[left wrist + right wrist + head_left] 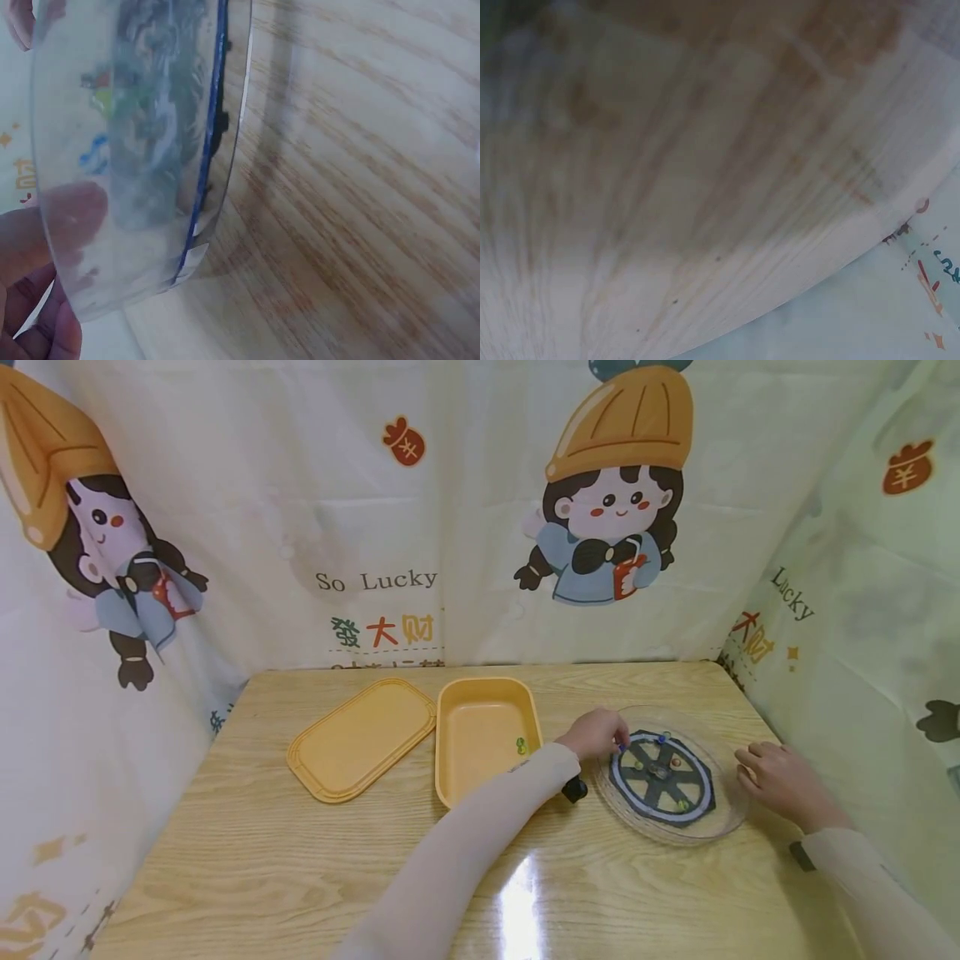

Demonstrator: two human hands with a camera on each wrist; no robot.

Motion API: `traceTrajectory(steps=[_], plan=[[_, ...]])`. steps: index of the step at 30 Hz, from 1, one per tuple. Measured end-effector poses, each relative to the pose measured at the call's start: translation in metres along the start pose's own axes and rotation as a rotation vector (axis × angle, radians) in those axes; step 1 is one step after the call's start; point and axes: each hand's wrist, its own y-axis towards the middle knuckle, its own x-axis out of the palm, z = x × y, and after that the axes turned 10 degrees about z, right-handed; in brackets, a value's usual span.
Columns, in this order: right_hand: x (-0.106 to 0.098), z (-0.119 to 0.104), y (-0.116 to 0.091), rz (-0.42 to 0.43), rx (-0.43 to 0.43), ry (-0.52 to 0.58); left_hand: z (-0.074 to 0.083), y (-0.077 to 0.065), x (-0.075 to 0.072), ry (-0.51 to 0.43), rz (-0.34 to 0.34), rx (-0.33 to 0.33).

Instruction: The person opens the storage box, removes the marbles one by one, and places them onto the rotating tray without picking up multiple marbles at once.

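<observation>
A clear round dish [731, 827] stands at the right of the table, with a dark wheel-shaped pattern [660, 772] at its base. Over the dish's left rim reaches my left hand [597, 733], its fingertips on a small blue marble [622, 747]. Through the clear wall in the left wrist view, a fingertip [79, 214] shows just below a blue swirl. Several other marbles, among them a yellow-green marble [682, 806] and a red one, lie in the dish. My right hand [786, 781] is beside the right rim, fingers loosely bent; the right wrist view does not show it.
Left of the dish stands an orange container [476, 689] with small green marbles [521, 746] inside. Its flat orange lid [363, 739] lies farther left on the wooden table [300, 877]. A printed curtain [487, 527] encloses the back and sides.
</observation>
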Motion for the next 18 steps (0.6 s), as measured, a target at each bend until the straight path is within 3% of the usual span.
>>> traceTrajectory(steps=[12, 18], plan=[[0.000, 0.000, 0.001, -0.009, 0.005, 0.002, -0.003, 0.004, 0.011, 0.065, -0.021, 0.006], [0.001, 0.001, 0.000, -0.004, 0.003, 0.003, -0.003, 0.003, 0.010, 0.111, -0.023, 0.052]])
